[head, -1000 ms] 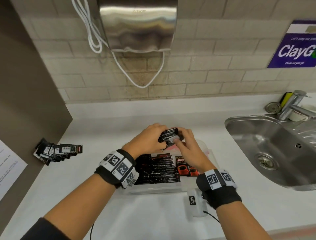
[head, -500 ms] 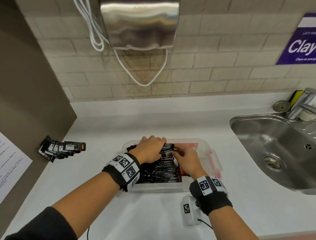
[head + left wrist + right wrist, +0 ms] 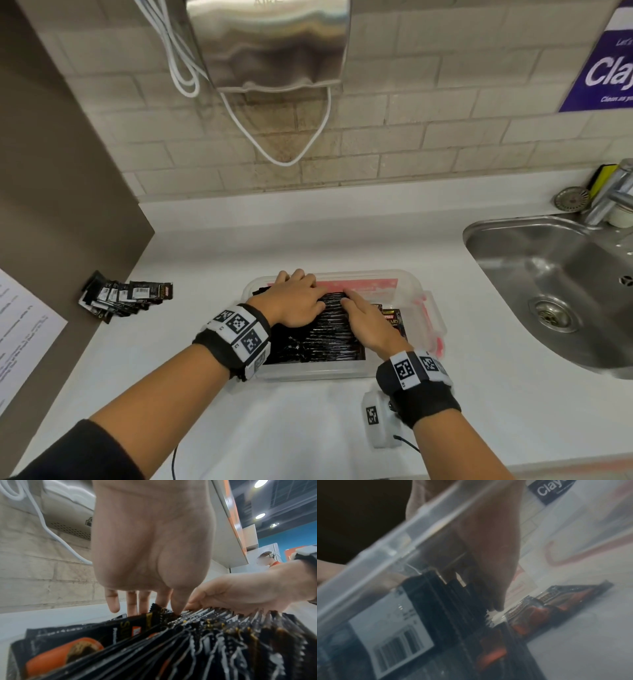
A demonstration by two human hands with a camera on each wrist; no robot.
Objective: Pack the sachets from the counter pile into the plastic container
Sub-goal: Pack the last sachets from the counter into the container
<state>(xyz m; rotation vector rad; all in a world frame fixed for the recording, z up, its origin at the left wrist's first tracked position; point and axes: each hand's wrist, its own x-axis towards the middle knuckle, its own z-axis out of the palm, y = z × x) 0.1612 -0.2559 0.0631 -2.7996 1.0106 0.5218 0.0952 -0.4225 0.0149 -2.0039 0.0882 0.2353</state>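
Pressing down on the row of black foil sachets [image 3: 325,337] standing on edge inside the clear rectangular plastic container [image 3: 308,373], you have both hands in the box at once, and that is where trouble could start. Your left hand [image 3: 294,303] lies over the far end of the row with its fingers fairly straight, its grip spread and flat on the packet tops rather than closed round anything; the left wrist view shows the fingertips [image 3: 177,607] dipping between the upright edges. Your right hand [image 3: 366,323] rests just beside it, fingers extended onto the same row; whether they pinch a packet I cannot tell, since the right wrist view is blurred by the container wall. Judging from this, the packed row looks springy: if you lift either hand too quickly, the upright sachets may fan out or flop sideways toward the loose orange-printed sachet [image 3: 392,320] lying flat at the right end. Push unevenly and the light container could skid on the white surface [image 3: 205,253] toward the steel sink [image 3: 548,274]. Remember too that a small pile of black sachets [image 3: 123,298] is not yet packed, well apart to your left against the brown side wall.
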